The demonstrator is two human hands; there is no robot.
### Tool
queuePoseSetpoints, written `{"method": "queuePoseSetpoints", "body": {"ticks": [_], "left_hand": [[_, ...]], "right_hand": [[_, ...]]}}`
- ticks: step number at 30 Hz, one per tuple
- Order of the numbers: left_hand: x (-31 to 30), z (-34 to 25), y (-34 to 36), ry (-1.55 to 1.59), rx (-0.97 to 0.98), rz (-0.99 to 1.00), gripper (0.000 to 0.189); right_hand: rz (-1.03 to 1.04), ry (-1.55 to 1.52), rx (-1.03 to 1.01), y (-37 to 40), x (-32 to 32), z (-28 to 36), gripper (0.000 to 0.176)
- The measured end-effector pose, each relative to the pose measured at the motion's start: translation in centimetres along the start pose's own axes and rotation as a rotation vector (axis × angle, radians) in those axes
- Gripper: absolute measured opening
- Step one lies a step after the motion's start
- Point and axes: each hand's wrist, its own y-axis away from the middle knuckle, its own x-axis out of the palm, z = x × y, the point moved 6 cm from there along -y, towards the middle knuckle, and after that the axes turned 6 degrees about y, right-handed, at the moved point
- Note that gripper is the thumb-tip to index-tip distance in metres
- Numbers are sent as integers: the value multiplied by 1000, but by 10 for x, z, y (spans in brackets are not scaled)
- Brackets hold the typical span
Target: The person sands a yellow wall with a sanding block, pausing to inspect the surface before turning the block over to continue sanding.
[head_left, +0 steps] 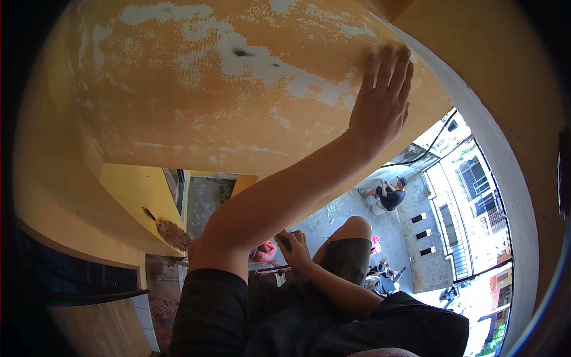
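Note:
My left hand [383, 98] lies flat against the orange painted surface [143, 113], near its right edge, fingers slightly apart and fingertips blurred. Pale worn patches and a few dark spots mark the paint to the left of this hand. Lower down, beside my raised knee, my right hand [295, 251] is closed around a small dark flat object [285, 241], partly hidden by the fingers.
Far below, another person [389, 195] in dark clothes and a cap sits near a grey wall [431, 256]. Red items [263, 253] lie on the concrete floor [324, 223]. A bristly brown thing [172, 234] is at left. Dark cables [416, 159] hang at right.

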Motion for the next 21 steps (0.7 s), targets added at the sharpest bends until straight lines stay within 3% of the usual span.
{"method": "queuePoseSetpoints", "body": {"ticks": [4, 21], "left_hand": [[8, -1, 12, -21, -33, 64, 71], [6, -1, 90, -43, -190, 285, 75]], "right_hand": [[9, -8, 5, 1, -1, 4, 40], [-21, -5, -14, 4, 3, -4, 38]]}}
